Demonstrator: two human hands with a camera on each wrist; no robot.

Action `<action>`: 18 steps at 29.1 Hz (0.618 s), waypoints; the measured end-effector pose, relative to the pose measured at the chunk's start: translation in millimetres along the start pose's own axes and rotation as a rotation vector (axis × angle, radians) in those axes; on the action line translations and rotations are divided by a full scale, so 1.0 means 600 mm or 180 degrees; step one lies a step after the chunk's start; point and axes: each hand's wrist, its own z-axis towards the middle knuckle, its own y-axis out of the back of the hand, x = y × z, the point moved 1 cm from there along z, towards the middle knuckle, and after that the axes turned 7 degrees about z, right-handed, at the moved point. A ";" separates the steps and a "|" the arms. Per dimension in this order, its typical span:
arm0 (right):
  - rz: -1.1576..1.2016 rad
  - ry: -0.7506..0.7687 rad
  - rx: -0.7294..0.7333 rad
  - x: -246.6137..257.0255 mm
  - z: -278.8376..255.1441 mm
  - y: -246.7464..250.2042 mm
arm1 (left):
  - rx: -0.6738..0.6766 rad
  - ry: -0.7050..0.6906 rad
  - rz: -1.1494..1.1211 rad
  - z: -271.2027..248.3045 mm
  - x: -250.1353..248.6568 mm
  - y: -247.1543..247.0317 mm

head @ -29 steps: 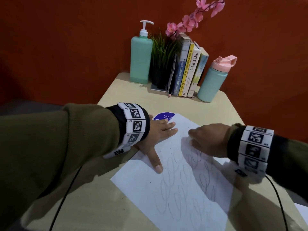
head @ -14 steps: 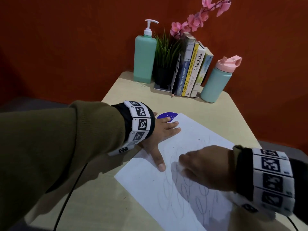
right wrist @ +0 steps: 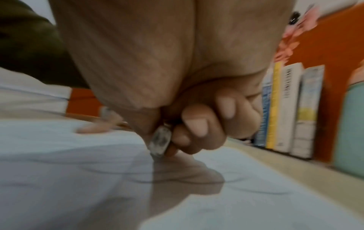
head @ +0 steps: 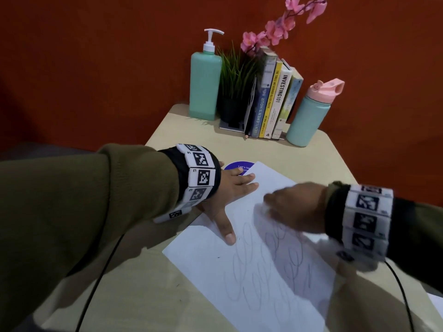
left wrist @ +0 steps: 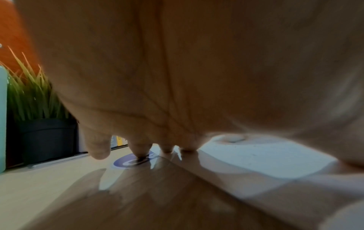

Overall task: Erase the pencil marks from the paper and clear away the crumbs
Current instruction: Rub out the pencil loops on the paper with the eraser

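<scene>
A white sheet of paper with looping pencil marks lies slanted on the beige table. My left hand lies flat on the sheet's upper left corner, fingers straight and thumb spread toward me; the left wrist view shows its fingertips pressing down. My right hand is blurred over the upper part of the sheet. In the right wrist view it pinches a small smudged white eraser, whose tip touches the paper. A dark crumb sits on the sheet's left part.
At the table's far edge stand a teal pump bottle, a potted grass plant, a row of books with a pencil leaning beside them, and a teal flask with a pink lid. A purple round sticker lies by the left fingertips.
My right hand with the eraser has gone back and forth across the sheet, toward me and then away again. The left hand has kept pressing the same corner.
</scene>
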 end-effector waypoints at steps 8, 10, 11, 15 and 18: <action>-0.0392 0.0855 -0.0022 0.048 -0.008 0.000 | 0.0000 -0.0002 -0.0073 0.002 -0.002 -0.004; -0.0606 0.0431 -0.0010 0.002 0.016 0.019 | -0.0029 0.0008 -0.0054 0.001 -0.003 -0.002; -0.0448 0.0279 -0.0016 -0.011 0.022 0.025 | -0.0034 0.0009 -0.0045 0.001 -0.004 -0.001; -0.0042 0.0524 -0.0077 0.049 0.006 0.003 | -0.0021 0.0007 -0.0091 0.005 -0.002 -0.004; -0.0004 0.0452 0.0083 0.035 0.008 0.008 | -0.0040 0.0002 -0.0146 0.005 0.000 -0.006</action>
